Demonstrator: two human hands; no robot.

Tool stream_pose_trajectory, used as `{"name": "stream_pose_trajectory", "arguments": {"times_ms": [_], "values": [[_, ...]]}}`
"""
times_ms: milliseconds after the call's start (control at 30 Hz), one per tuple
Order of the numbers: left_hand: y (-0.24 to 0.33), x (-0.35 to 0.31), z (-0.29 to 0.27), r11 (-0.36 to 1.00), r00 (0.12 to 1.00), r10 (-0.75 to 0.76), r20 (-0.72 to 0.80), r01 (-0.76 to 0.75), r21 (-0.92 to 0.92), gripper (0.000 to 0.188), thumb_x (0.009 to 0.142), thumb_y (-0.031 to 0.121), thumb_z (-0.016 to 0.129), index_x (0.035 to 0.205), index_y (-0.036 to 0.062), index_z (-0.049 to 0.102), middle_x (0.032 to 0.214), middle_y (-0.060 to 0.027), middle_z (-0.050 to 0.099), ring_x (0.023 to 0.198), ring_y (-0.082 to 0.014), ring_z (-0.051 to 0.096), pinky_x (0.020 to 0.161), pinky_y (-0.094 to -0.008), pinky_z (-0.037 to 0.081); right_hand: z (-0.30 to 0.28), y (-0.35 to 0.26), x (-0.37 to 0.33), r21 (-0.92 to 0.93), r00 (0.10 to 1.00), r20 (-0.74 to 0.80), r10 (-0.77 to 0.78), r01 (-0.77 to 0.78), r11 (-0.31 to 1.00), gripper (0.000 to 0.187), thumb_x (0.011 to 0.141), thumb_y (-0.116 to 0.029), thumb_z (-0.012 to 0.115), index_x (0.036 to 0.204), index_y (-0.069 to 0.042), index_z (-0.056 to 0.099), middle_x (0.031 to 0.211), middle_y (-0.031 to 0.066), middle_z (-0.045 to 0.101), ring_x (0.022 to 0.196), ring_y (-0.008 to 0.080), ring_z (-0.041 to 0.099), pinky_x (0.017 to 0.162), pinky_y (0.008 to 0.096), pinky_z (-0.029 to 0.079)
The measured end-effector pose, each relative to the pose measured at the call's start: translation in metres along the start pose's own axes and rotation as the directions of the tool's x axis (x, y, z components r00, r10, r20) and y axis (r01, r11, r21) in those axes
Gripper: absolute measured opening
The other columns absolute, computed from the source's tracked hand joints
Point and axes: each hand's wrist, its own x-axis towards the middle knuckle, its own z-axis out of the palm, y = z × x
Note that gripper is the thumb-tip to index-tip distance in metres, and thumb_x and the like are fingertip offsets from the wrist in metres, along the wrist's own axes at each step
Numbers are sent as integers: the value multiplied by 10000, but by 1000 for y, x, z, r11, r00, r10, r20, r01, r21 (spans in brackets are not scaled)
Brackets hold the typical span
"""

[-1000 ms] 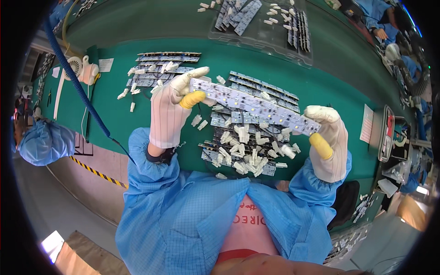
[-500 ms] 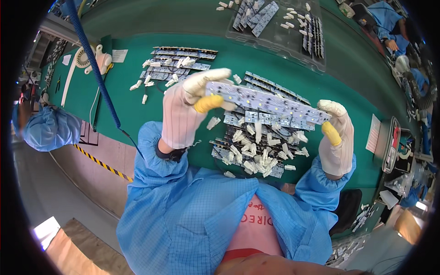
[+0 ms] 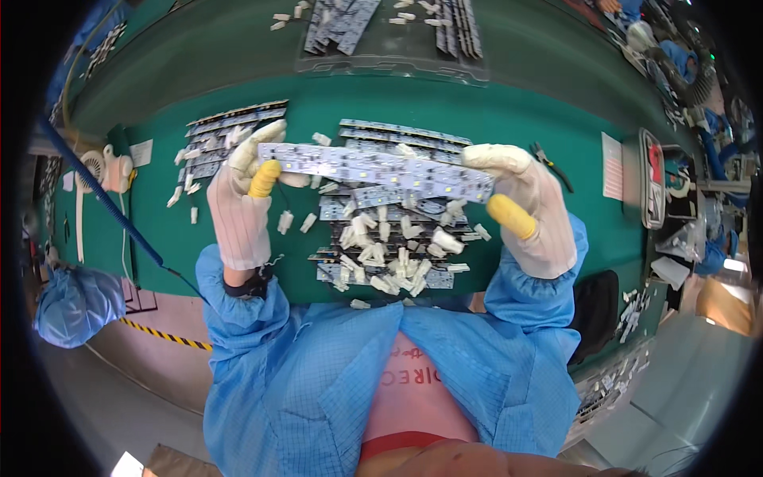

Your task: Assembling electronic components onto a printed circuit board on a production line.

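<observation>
Both my hands wear white striped gloves with yellow thumb tips. My left hand (image 3: 246, 199) grips the left end of a long white LED circuit strip (image 3: 373, 168), and my right hand (image 3: 528, 211) grips its right end. The strip is held level above the green table (image 3: 238, 87). Under it lies a stack of similar strips (image 3: 397, 139) and a heap of small white plastic connectors (image 3: 389, 254) on more boards.
Another pile of strips with loose connectors (image 3: 214, 135) lies to the left. A clear tray of boards (image 3: 389, 24) sits at the far edge. A blue hose (image 3: 103, 199) runs on the left, black pliers (image 3: 548, 163) and a paper sheet (image 3: 612, 167) lie on the right. A co-worker in a blue cap (image 3: 75, 306) is at lower left.
My view has shifted, so the table sits more centred. Both hands have kept hold of the strip and brought it from a tilt to nearly level.
</observation>
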Motion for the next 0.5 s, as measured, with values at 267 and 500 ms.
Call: {"name": "stream_pose_trajectory", "arguments": {"times_ms": [267,500], "values": [[15,-20,-3,906,996,59,72,-23,-422,446,853,140,660,1231,-58,528,907,-120,669,744,-146,658,738,-225,483,-5,4,7,-357,987,-143,-69,13,934,526,883,-479,528,1080,5,591,1009,67,588,923,149,552,823,268,420],[14,-25,-7,846,990,109,88,-46,-531,491,835,129,679,1250,-62,502,938,-136,662,753,-157,663,737,-244,503,3,8,10,-179,974,-224,24,-65,982,494,846,-441,590,1081,-6,600,975,40,573,849,110,518,747,234,395]]}}
